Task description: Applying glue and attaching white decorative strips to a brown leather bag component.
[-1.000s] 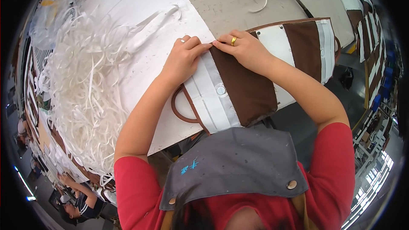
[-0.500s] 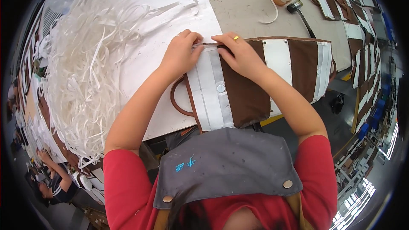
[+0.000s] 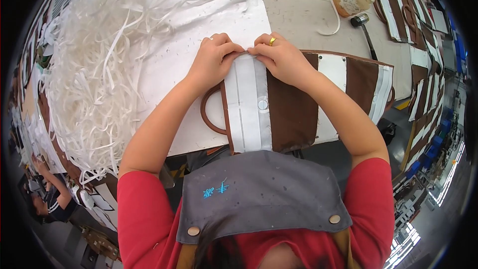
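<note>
A brown and white bag panel (image 3: 293, 107) lies flat across the table before me, with a brown loop handle (image 3: 205, 114) at its left end and a round snap on a pale strip. At its far left edge my left hand (image 3: 215, 60) pinches the brown edging, thumb against forefinger. Close beside it my right hand (image 3: 280, 60), with a ring on one finger, pinches the same edging. The fingertips of both hands nearly meet there. What lies between them is mostly hidden by the fingers.
A big heap of white ribbon strips (image 3: 99, 79) covers the left of the table. At the far right are a glue bottle (image 3: 351, 2), a black-handled hammer (image 3: 367, 37) and more striped panels (image 3: 393, 10). Another person (image 3: 52, 194) works at the lower left.
My hands have drawn closer together along the panel's edging, the right hand's fingertips now almost touching the left's. The view has shifted slightly, and the panel lies a little straighter.
</note>
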